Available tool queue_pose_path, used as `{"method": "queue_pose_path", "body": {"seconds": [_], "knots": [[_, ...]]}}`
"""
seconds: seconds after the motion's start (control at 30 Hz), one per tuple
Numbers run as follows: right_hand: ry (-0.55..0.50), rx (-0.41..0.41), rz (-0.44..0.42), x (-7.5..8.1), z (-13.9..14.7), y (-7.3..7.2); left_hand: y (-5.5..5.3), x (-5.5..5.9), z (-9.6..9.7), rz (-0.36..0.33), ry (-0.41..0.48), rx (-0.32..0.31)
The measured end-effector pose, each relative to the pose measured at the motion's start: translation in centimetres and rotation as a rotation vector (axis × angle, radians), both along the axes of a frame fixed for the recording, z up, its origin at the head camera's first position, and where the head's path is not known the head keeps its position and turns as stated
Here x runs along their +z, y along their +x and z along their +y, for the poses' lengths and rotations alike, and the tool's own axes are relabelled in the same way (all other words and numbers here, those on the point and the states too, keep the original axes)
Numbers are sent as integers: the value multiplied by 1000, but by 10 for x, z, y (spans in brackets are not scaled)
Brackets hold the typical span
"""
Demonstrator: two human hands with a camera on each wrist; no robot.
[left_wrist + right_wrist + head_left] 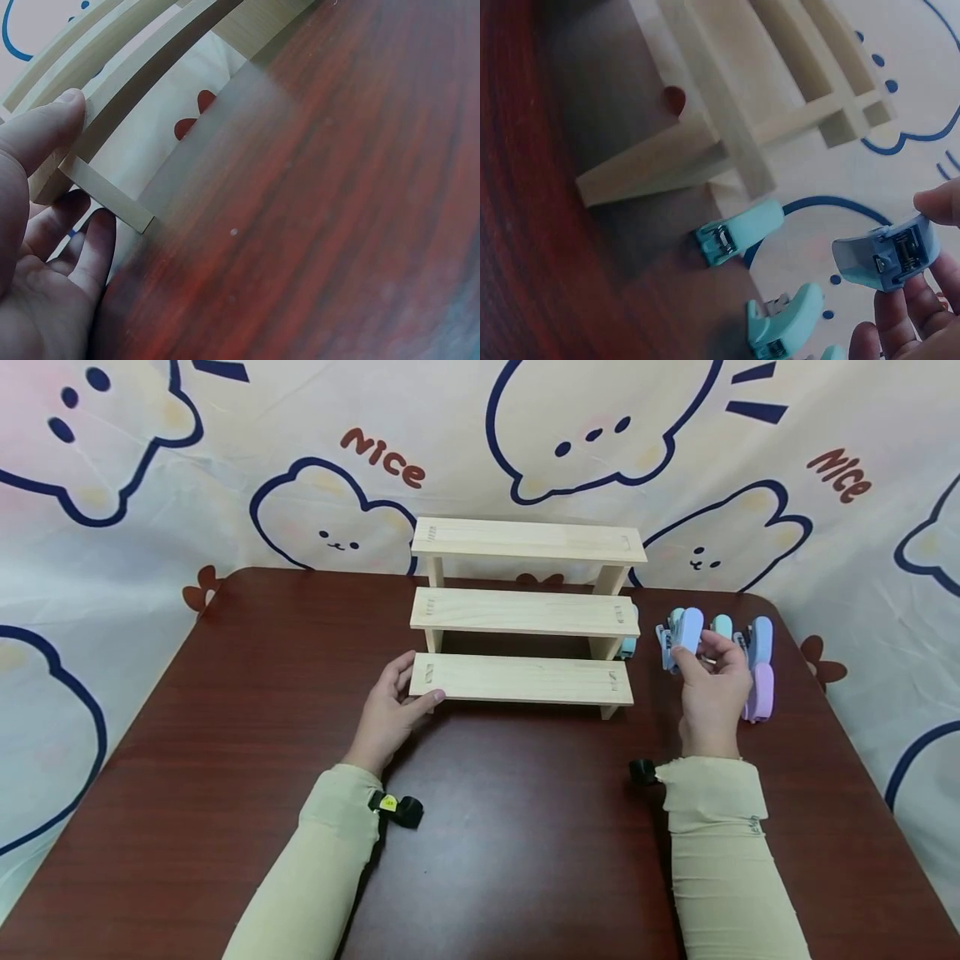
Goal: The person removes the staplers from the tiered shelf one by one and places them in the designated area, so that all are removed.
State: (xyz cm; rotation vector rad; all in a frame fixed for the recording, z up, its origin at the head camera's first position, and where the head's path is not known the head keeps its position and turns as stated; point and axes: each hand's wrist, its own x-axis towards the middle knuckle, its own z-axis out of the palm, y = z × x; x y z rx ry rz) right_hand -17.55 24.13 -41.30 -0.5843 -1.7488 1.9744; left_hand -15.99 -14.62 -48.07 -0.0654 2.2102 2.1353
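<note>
A three-tier wooden rack (pixel 525 612) stands on the table. My left hand (pixel 384 714) grips the left end of its lowest board; in the left wrist view the thumb (pixel 56 124) lies against the board's edge, with other fingers around the end by the leg. Right of the rack, my right hand (pixel 716 706) holds a blue stapler (pixel 688 631) between thumb and fingers. The right wrist view shows this stapler (pixel 889 255) raised, its spring end facing the camera. A teal stapler (pixel 629 648) is partly hidden behind the rack's right side.
Beside my right hand are another blue stapler (pixel 761 639), a purple stapler (pixel 761 693) and a mint one (pixel 722 626), mostly hidden. A patterned cloth (pixel 465 410) hangs along the back of the dark brown table (pixel 262 710).
</note>
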Motion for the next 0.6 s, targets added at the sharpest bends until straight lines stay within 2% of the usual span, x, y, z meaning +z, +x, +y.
{"method": "queue_pose_path", "body": {"seconds": [0.3, 0.6], "knots": [[84, 23, -169, -12, 6, -4, 2, 3, 0, -3, -14, 3], [109, 53, -253, -22, 7, -5, 0, 3, 0, 1, -26, 0]]}}
